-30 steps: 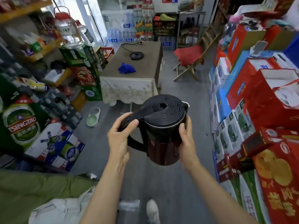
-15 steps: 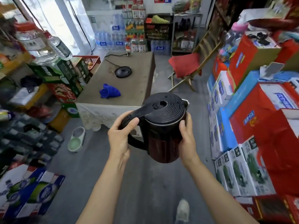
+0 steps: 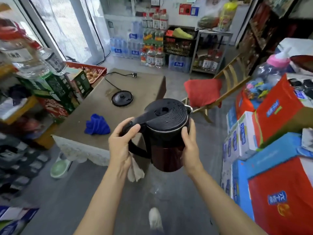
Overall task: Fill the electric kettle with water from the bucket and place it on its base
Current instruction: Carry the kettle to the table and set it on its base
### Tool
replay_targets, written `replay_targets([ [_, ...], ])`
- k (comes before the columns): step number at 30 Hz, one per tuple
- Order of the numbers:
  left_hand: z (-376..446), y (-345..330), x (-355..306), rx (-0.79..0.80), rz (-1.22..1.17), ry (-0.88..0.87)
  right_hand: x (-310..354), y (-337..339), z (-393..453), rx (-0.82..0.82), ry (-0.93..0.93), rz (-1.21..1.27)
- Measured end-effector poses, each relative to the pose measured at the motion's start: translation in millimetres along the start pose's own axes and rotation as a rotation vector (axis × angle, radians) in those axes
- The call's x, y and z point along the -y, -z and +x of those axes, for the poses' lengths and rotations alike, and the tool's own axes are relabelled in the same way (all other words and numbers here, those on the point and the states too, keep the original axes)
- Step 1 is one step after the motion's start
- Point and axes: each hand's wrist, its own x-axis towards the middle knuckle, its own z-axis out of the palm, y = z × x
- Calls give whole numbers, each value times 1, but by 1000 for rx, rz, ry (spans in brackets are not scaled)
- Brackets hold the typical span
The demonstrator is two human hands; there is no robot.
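Bright window daylight, blurred, warped edges

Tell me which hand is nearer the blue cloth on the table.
Left. The left hand grips the kettle handle just right of the blue cloth; the right hand is on the kettle's far side, away from it.

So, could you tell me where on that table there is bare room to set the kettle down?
The table is bare between the blue cloth and the round base, and along its right edge. The far left corner is crowded by the cord and egg crate.
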Motion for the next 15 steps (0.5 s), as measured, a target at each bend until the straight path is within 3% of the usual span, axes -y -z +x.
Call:
replay_targets([
  [15,237,-72,21,-234,-29,-15,-43,-51,280,187,-118,-70],
])
